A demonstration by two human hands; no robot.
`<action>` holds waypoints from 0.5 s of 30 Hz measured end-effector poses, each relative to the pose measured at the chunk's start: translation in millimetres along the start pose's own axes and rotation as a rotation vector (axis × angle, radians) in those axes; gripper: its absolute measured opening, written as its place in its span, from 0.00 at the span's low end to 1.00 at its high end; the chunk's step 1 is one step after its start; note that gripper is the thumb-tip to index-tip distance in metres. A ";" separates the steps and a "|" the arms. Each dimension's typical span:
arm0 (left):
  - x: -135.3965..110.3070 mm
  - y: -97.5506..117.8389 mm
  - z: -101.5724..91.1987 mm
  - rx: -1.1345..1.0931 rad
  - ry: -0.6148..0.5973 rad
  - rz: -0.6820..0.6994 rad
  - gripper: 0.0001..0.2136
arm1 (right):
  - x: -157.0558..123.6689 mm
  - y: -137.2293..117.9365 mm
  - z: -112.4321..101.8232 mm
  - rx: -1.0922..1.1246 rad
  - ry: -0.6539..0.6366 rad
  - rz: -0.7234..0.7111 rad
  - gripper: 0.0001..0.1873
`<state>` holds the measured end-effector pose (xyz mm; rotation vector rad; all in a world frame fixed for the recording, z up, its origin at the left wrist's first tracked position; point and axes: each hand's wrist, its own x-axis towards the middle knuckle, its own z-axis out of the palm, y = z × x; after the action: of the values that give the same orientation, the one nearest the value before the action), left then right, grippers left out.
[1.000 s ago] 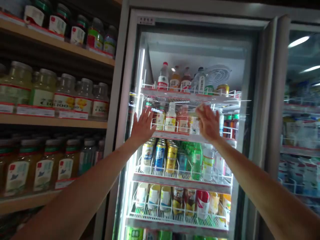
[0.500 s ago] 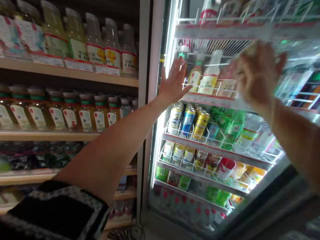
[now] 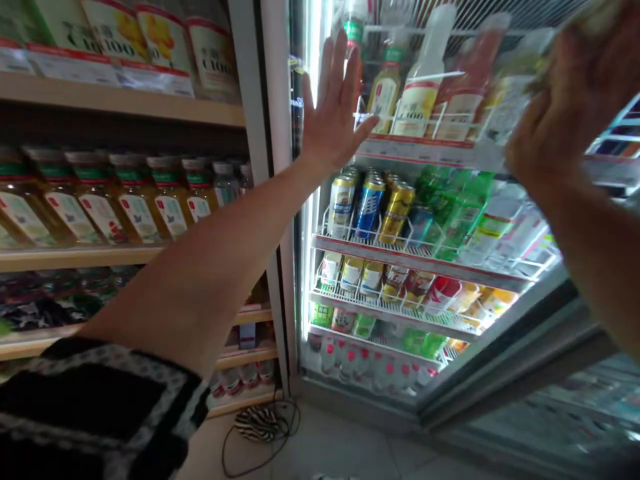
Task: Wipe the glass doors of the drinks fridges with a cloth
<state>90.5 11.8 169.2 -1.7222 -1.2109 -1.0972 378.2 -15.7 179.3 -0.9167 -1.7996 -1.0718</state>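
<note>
Nearest, at lower left: black sleeve (image 3: 100,403) with pale patterned trim, bare left forearm (image 3: 215,267) reaching up from it. Farther on: left hand (image 3: 330,110) raised with fingers spread wide, nothing in hold, toward the left edge of the cooler's glass door (image 3: 500,357); cannot tell whether pressed to the pane. Toward the door's right edge: right hand (image 3: 575,113), partly curled; too blurred to tell grip or contents. Left of the door: wooden shelves (image 3: 120,100) of bottled drinks. Behind the glass: juice bottles (image 3: 413,110) along an upper shelf's front edge, between both hands; one shelf lower, from its left end, silver, blue and gold cans (image 3: 369,207), then green bottles (image 3: 467,220). On the floor (image 3: 345,440), by the wooden shelves' lower right corner: striped bundle (image 3: 257,423).
</note>
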 end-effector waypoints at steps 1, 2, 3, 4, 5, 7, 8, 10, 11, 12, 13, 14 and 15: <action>-4.9 0.1 2.0 -0.047 -0.011 -0.009 0.37 | -8.1 -9.6 5.8 -0.101 0.087 0.056 0.30; -11.4 -0.2 4.4 -0.093 -0.025 -0.013 0.37 | -17.6 -21.9 12.5 -0.133 0.028 0.006 0.28; -18.9 -0.8 7.3 -0.132 -0.034 -0.014 0.36 | -26.7 -34.8 19.5 -0.135 -0.051 -0.069 0.27; -27.1 -1.9 10.6 -0.160 -0.045 -0.006 0.36 | -33.5 -46.6 25.9 -0.122 -0.156 -0.131 0.26; -35.3 -3.4 14.1 -0.179 -0.058 0.004 0.35 | -36.5 -55.7 31.0 -0.106 -0.215 -0.160 0.26; -50.6 -7.1 20.6 -0.180 -0.083 0.030 0.35 | -29.5 -65.0 35.8 -0.090 -0.242 -0.144 0.26; -57.3 -9.0 23.3 -0.169 -0.094 0.045 0.35 | -21.5 -66.3 36.1 -0.101 -0.199 -0.099 0.27; -69.7 -12.1 27.1 -0.143 -0.109 0.074 0.35 | -7.2 -68.3 36.6 -0.145 -0.083 0.002 0.27; -76.0 -13.1 28.5 -0.132 -0.112 0.084 0.35 | -5.4 -71.4 38.5 -0.162 -0.051 0.020 0.28; -82.8 -13.9 29.6 -0.123 -0.114 0.092 0.34 | -9.1 -76.9 42.3 -0.164 -0.051 -0.003 0.28; -90.3 -14.6 30.7 -0.113 -0.117 0.098 0.34 | -18.3 -84.5 47.8 -0.150 -0.080 -0.066 0.28; -98.4 -15.5 31.7 -0.103 -0.122 0.106 0.33 | -31.7 -93.7 54.6 -0.122 -0.135 -0.160 0.28; -107.0 -16.6 32.6 -0.092 -0.128 0.116 0.33 | -47.0 -103.2 62.0 -0.089 -0.200 -0.275 0.28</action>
<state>62.0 12.2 59.8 -1.9338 -1.1369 -1.0001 288.6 -5.2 86.8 -0.8712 -2.1035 -1.2767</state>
